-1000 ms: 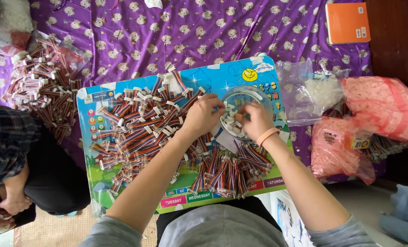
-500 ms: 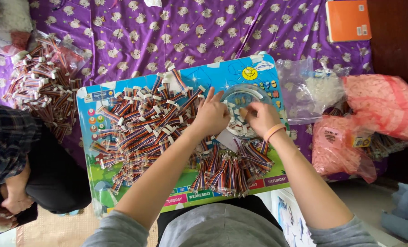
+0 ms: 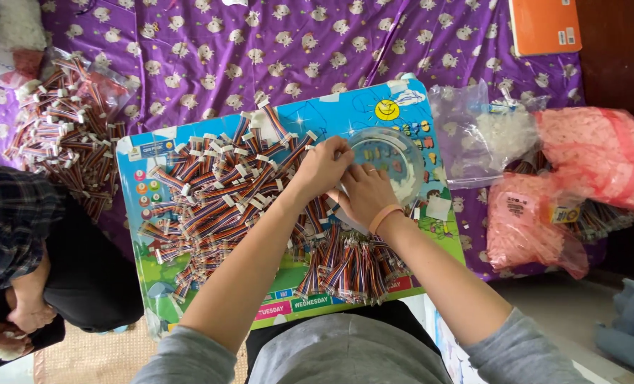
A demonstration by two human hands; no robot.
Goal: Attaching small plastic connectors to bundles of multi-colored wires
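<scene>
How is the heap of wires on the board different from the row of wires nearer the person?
The heap lies tangled, wires crossing every way; the row lies combed side by side. The heap covers the board's left and middle; the row sits along its near edge, below both hands. Both are striped ribbon wires with white plugs.

cloth (image 3: 189, 43): purple, sheep print | board (image 3: 317, 117): blue | book (image 3: 544, 25): orange

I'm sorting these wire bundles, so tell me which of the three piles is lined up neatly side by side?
The pile of wire bundles at the board's near edge, just below the hands: its pieces stand in a row, while the board's left pile and the heap on the purple cloth lie jumbled.
</scene>
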